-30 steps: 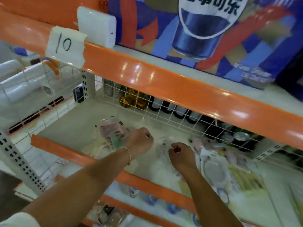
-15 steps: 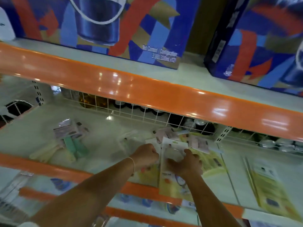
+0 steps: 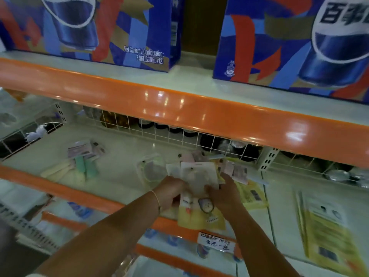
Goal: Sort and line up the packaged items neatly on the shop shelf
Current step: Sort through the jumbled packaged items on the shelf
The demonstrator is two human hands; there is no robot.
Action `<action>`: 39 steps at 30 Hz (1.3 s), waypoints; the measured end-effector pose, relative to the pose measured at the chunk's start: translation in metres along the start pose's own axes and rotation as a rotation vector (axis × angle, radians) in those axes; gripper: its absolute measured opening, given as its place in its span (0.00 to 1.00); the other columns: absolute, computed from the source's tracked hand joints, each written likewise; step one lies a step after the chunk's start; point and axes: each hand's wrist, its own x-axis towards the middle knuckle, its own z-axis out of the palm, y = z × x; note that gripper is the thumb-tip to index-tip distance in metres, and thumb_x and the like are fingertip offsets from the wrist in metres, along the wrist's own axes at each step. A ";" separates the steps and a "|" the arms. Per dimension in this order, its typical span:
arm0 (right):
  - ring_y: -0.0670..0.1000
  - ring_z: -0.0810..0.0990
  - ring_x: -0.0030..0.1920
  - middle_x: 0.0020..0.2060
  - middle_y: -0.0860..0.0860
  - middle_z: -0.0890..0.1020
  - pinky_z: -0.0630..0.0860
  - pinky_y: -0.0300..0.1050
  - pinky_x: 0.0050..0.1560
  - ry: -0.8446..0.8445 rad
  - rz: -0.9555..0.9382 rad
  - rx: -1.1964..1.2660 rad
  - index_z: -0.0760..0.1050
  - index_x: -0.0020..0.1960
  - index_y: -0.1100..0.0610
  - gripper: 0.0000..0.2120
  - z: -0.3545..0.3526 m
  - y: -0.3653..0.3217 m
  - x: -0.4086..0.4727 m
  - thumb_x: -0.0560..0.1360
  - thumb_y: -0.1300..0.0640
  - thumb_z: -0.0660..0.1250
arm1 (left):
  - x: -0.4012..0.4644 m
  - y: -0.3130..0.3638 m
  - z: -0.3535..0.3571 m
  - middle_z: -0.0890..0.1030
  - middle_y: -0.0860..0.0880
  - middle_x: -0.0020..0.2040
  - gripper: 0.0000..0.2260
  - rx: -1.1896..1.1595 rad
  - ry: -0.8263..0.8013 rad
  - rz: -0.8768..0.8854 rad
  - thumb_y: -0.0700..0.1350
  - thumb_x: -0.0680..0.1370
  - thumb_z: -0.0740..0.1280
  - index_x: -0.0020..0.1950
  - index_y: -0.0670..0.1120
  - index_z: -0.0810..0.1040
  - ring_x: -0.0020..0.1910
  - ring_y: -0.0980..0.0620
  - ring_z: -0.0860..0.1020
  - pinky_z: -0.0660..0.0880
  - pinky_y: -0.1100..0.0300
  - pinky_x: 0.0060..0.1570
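Fingers (image 3: 214, 191) of both hands gripping yellow-and-white packet (image 3: 196, 208), shop shelf (image 3: 119, 156)

white-topped, yellow-bottomed flat packet (image 3: 196, 198) is lying lengthwise at the shelf (image 3: 119, 156) front, its lower end hanging over the orange edge; both hands are gripping it at mid-height, left hand (image 3: 171, 193) on its left edge, right hand (image 3: 223, 194) on its right. round clear packet (image 3: 152, 170) is sitting just left of it. pink-and-white packets (image 3: 233, 169) are lying jumbled behind and to the right. yellow packet (image 3: 251, 193) is lying flat just right. pastel green and cream packets (image 3: 79, 162) are lying in a loose pile well to the left. large yellow packet (image 3: 327, 234) is lying flat far right.
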 end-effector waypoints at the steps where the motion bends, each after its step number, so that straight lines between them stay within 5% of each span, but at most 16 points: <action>1: 0.50 0.79 0.47 0.52 0.53 0.81 0.77 0.42 0.43 -0.003 -0.001 0.017 0.65 0.71 0.55 0.28 -0.006 0.002 0.002 0.74 0.58 0.70 | -0.001 0.000 0.005 0.83 0.42 0.36 0.02 -0.025 -0.014 0.002 0.35 0.75 0.69 0.46 0.38 0.81 0.32 0.47 0.82 0.75 0.61 0.28; 4: 0.50 0.83 0.44 0.45 0.49 0.84 0.82 0.49 0.44 0.003 -0.030 0.054 0.75 0.64 0.53 0.18 -0.029 0.013 0.005 0.74 0.59 0.68 | 0.005 -0.002 0.025 0.84 0.40 0.44 0.03 -0.002 0.035 -0.029 0.38 0.76 0.69 0.48 0.40 0.81 0.40 0.44 0.82 0.79 0.55 0.37; 7: 0.49 0.84 0.43 0.44 0.49 0.84 0.81 0.43 0.38 -0.009 -0.014 0.090 0.76 0.57 0.51 0.12 -0.055 0.021 0.003 0.74 0.58 0.69 | 0.010 -0.002 0.048 0.82 0.35 0.50 0.05 0.075 0.040 -0.020 0.38 0.76 0.69 0.49 0.38 0.80 0.42 0.43 0.80 0.79 0.49 0.46; 12: 0.56 0.83 0.49 0.50 0.58 0.82 0.82 0.53 0.50 0.010 0.107 0.280 0.76 0.59 0.55 0.19 -0.100 0.049 0.000 0.69 0.63 0.74 | 0.015 -0.005 0.103 0.82 0.32 0.50 0.07 0.203 -0.069 0.030 0.40 0.77 0.69 0.50 0.36 0.80 0.42 0.42 0.79 0.79 0.42 0.48; 19: 0.56 0.82 0.47 0.47 0.56 0.82 0.81 0.48 0.43 0.319 0.212 0.255 0.75 0.59 0.56 0.17 -0.177 0.085 -0.013 0.72 0.68 0.67 | 0.005 -0.001 0.185 0.78 0.40 0.36 0.06 0.372 -0.331 0.054 0.39 0.76 0.65 0.40 0.42 0.76 0.26 0.48 0.74 0.71 0.61 0.27; 22: 0.53 0.80 0.45 0.45 0.52 0.81 0.76 0.41 0.39 0.419 0.218 0.154 0.75 0.58 0.53 0.17 -0.208 0.094 -0.023 0.72 0.66 0.66 | 0.002 -0.003 0.217 0.78 0.38 0.39 0.04 0.434 -0.402 0.059 0.37 0.77 0.63 0.43 0.39 0.75 0.27 0.46 0.75 0.72 0.60 0.27; 26: 0.55 0.80 0.49 0.49 0.53 0.81 0.78 0.48 0.51 0.489 0.228 0.042 0.75 0.61 0.53 0.20 -0.235 0.105 -0.029 0.71 0.64 0.67 | -0.005 -0.006 0.242 0.77 0.41 0.40 0.03 0.460 -0.428 0.047 0.37 0.78 0.61 0.48 0.39 0.74 0.31 0.46 0.76 0.75 0.58 0.28; 30: 0.55 0.78 0.47 0.47 0.53 0.79 0.75 0.45 0.48 0.526 0.253 -0.044 0.70 0.67 0.54 0.24 -0.254 0.112 -0.030 0.72 0.63 0.68 | -0.003 -0.009 0.248 0.77 0.42 0.42 0.03 0.444 -0.438 0.018 0.38 0.79 0.60 0.50 0.39 0.73 0.31 0.47 0.76 0.75 0.59 0.28; 35: 0.62 0.73 0.61 0.62 0.59 0.76 0.71 0.53 0.60 0.578 0.245 -0.453 0.67 0.71 0.54 0.26 -0.257 0.112 -0.023 0.74 0.53 0.66 | 0.005 -0.011 0.238 0.77 0.42 0.44 0.04 0.428 -0.384 0.039 0.38 0.79 0.61 0.50 0.40 0.74 0.30 0.49 0.76 0.74 0.61 0.26; 39: 0.62 0.69 0.63 0.64 0.58 0.73 0.69 0.56 0.62 0.596 0.145 -0.561 0.70 0.69 0.53 0.23 -0.236 0.093 -0.012 0.74 0.51 0.65 | 0.012 -0.010 0.219 0.78 0.43 0.42 0.05 0.435 -0.315 0.112 0.39 0.79 0.60 0.49 0.40 0.75 0.31 0.50 0.76 0.75 0.61 0.28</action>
